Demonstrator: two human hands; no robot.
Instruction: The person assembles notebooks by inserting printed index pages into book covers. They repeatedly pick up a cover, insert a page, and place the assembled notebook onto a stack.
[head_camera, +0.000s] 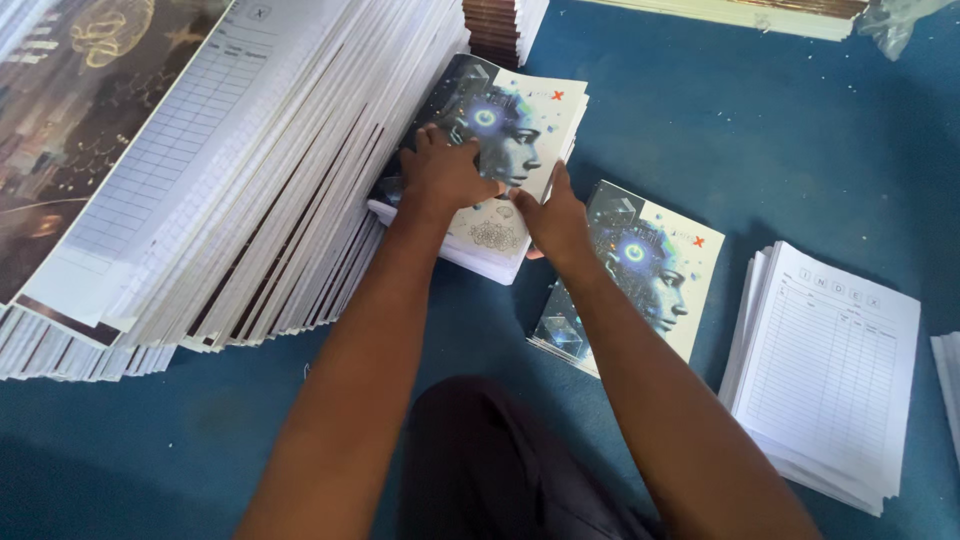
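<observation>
Head view. The person sits on a blue floor (800, 150) with both arms stretched forward over a small stack of notebooks (490, 170) whose top cover shows a printed robotic face. The left hand (440, 175) lies flat on that cover, fingers spread and pressing down, clamped on nothing. The right hand (555, 220) rests against the stack's near right edge, fingers together and extended along the side; whether the thumb hooks under a cover I cannot tell. The stack touches a long slanted row of bound notebooks (260, 180) to its left.

Assessment of the step in hand: the hands appear to be squaring the stack. Done well, the flat palm holds the top cover steady while the side hand pushes the edges flush, with even pressure so that the glossy covers do not slide or crease at the corners.

Just beside the right forearm lies a second covered stack (640, 270), same face design, thin, tilted slightly to the floor's lines. Further right, apart from it, stands a pile of ruled white sheets (830, 370) with a printed table on top, uncovered. More stacks sit at the top edge (500, 30).

Containers: none is visible. No box, tray or bin appears in this view; all stock rests directly on the floor in loose piles. The person's dark-clothed knee (480, 460) sits between the arms.
</observation>
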